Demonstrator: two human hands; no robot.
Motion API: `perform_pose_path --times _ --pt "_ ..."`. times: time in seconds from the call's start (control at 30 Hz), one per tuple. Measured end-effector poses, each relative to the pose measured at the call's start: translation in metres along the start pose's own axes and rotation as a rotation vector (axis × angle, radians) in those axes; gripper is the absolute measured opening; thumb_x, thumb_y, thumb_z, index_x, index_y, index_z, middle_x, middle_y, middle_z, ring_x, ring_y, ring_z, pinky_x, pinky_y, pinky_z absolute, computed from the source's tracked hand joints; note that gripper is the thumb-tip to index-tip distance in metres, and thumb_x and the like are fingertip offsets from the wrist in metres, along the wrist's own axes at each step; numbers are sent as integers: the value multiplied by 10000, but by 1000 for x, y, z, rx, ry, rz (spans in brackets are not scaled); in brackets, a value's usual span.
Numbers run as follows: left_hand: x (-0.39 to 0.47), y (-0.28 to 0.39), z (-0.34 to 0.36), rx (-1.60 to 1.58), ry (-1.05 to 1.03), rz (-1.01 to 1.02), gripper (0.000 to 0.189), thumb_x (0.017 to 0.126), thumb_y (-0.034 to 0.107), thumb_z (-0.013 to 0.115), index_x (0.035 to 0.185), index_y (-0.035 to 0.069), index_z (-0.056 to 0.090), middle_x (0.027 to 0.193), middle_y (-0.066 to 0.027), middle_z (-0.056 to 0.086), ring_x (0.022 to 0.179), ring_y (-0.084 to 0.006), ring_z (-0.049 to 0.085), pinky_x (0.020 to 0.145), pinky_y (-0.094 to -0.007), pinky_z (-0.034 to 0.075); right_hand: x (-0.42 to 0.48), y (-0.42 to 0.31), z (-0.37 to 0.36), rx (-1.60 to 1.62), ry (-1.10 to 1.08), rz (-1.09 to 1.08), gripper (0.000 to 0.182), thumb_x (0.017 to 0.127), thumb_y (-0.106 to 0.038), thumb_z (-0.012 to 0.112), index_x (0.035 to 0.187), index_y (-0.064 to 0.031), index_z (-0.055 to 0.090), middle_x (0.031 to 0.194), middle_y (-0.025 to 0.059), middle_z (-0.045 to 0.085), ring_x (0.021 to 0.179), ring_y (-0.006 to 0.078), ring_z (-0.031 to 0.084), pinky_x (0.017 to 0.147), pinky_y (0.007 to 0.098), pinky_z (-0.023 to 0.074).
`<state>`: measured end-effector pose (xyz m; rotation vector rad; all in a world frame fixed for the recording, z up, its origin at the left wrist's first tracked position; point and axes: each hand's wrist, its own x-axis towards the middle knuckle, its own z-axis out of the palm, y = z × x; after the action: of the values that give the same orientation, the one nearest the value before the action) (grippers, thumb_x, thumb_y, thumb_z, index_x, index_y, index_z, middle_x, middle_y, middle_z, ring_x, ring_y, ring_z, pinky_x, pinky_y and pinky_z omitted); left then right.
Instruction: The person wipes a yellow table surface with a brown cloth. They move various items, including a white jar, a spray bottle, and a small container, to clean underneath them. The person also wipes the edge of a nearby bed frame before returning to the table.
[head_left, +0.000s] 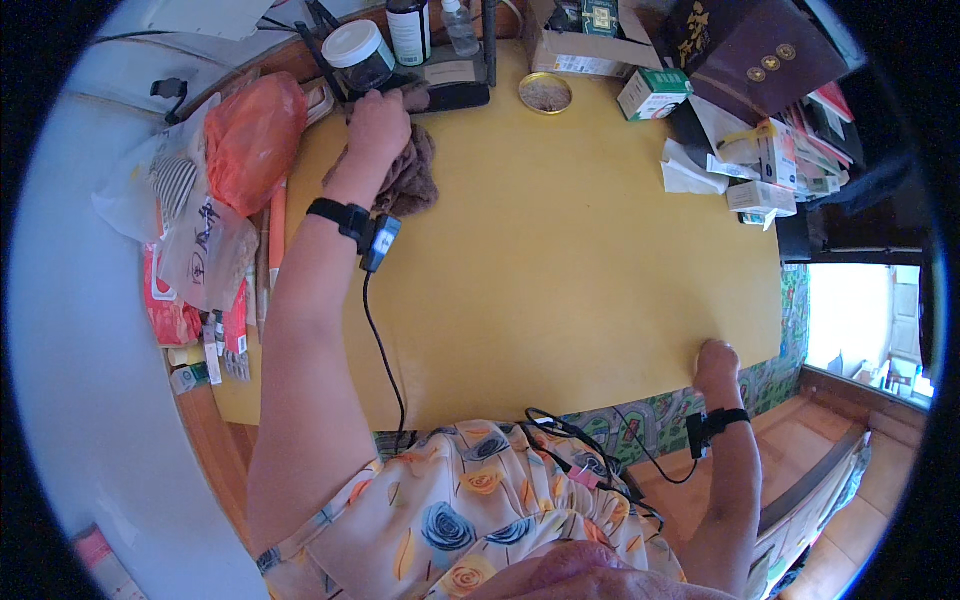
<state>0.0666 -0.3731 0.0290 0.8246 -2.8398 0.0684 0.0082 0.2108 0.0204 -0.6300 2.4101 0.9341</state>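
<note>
At the back left of the yellow tabletop (540, 247), my left hand (379, 124) grips a brown cloth (414, 176). Most of the cloth hangs in a crumpled bunch beside the wrist, and a bit shows past the fingers. That hand is right at the front of a small black rack (459, 97), just below a clear jar with a white lid (358, 56). Near the table's front right edge, my right hand (718, 366) rests as a closed fist, and I see nothing in it. Its palm side is hidden.
Plastic bags, one of them red (259, 142), crowd the left side. A round gold tin lid (545, 94) with grainy contents lies at the back, near a green-and-white box (655, 94). Small boxes and papers (694, 171) line the right. Black cables (385, 345) run from both wrist straps.
</note>
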Motion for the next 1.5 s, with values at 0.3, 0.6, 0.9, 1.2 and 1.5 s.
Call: perform_pose_path --times 0.3,0.6,0.9,1.2,1.5 --pt "32 48 13 -14 24 -142 295 810 182 485 990 -12 615 1034 -218 575 985 -343 532 847 -419 436 5 2 9 -10 -37 -8 442 483 -165 794 874 -60 615 921 111 614 906 238 603 767 315 511" --pt "59 73 11 -65 -92 -58 261 803 137 481 973 33 649 1071 -161 590 1010 -331 519 850 -405 437 6 1 5 1 -79 10 452 462 -169 807 858 -60 617 924 120 614 916 239 600 766 315 511" --pt "62 97 27 -40 22 122 283 798 159 483 1018 53 625 1078 -92 586 1032 -298 501 835 -395 454 9 0 11 -57 -111 20 547 441 -200 832 917 -58 603 938 110 609 925 242 596 778 312 506" --pt "44 79 17 6 -22 338 262 794 130 480 997 54 626 1068 -84 589 1028 -292 501 800 -402 476 7 0 9 -31 -84 19 503 446 -166 809 891 -64 600 915 111 613 906 245 601 757 318 513" --pt "8 50 -2 88 -122 441 245 790 104 482 958 26 642 1079 -81 585 1029 -291 506 784 -391 483 7 0 7 -1 -61 9 473 487 -183 781 901 -56 591 930 113 610 900 239 605 753 317 515"
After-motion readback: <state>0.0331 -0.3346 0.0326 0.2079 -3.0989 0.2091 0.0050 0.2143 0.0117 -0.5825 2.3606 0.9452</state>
